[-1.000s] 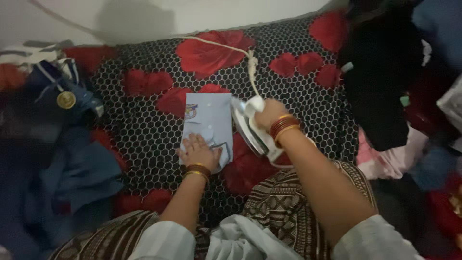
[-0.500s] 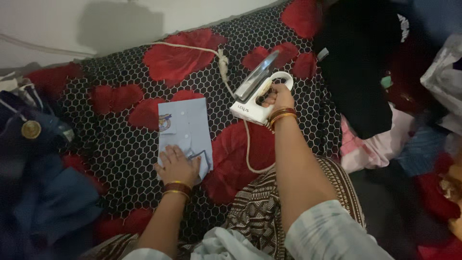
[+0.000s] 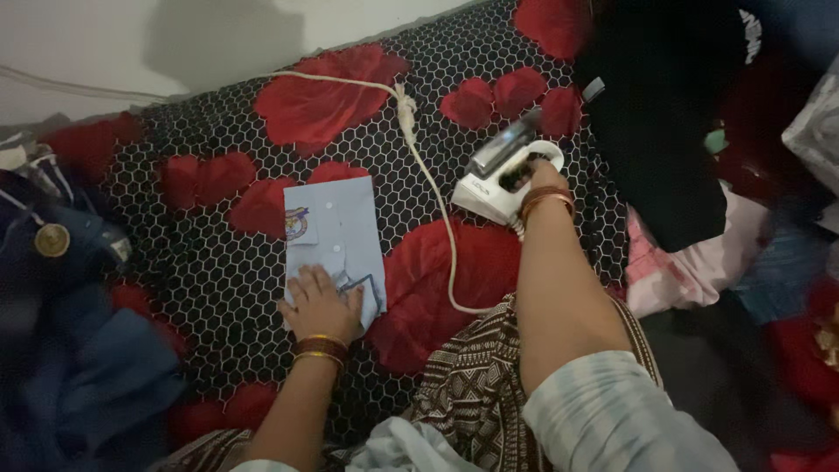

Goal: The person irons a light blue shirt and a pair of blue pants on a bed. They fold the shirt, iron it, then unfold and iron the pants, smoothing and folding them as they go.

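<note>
I'm seeing the left hand (image 3: 320, 303) lying flat and open, pressing the folded light-blue cotton shirt (image 3: 333, 234), right hand (image 3: 544, 177) curling round the white electric iron's (image 3: 500, 178) handle, well apart on the red-flowered black bedspread (image 3: 218, 262)

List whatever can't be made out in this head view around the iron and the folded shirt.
- Right hand: fingers hidden inside the handle of the iron, which is blurred.
- Folded light blue shirt: near end covered by the left hand.
- Shirt's badge: too small to make out.
- Cord: far end leaves the frame on the left.
</note>
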